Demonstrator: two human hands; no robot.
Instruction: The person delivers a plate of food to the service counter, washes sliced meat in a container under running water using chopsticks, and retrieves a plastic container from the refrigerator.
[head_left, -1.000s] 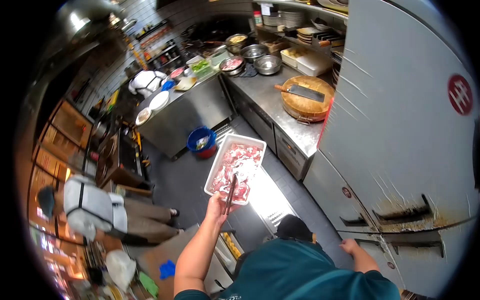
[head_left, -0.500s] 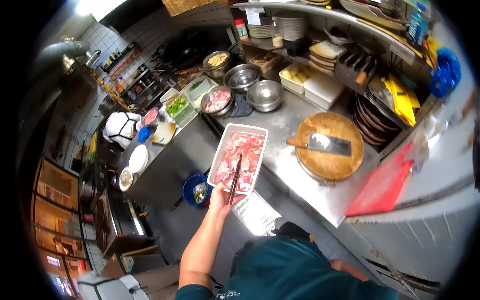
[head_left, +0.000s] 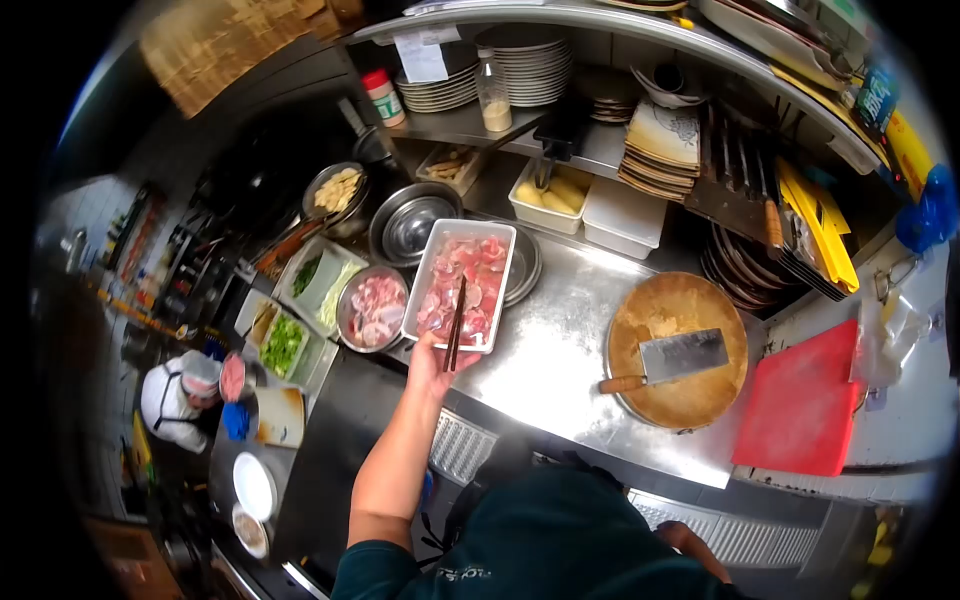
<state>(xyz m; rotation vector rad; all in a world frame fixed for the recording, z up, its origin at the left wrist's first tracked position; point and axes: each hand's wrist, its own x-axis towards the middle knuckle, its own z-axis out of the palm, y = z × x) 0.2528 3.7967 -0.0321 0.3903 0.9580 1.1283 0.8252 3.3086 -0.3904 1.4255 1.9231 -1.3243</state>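
Observation:
My left hand [head_left: 432,368] grips the near end of a white rectangular tub [head_left: 504,297], held up in front of the counter bowls. Thin slices of raw meat [head_left: 470,265] fill the tub. A pair of dark chopsticks [head_left: 457,322] lies across the meat, sticking out over the near rim beside my thumb. Low at the right, close to my body, my right hand [head_left: 690,545] shows only in part; its fingers are hidden. A cleaver [head_left: 685,357] with a wooden handle rests on a round wooden chopping block [head_left: 650,312].
Behind the tub stand a steel bowl [head_left: 408,222] and a bowl of meat pieces [head_left: 373,308]. Potatoes fill a white container [head_left: 549,217] beneath the plate shelf. A red board [head_left: 800,400] leans at the right. A person in white [head_left: 172,398] works at far left.
The view has turned and come closer to the counter. The tub, still in my left hand, is now over the counter's edge, hiding part of the steel bowls.

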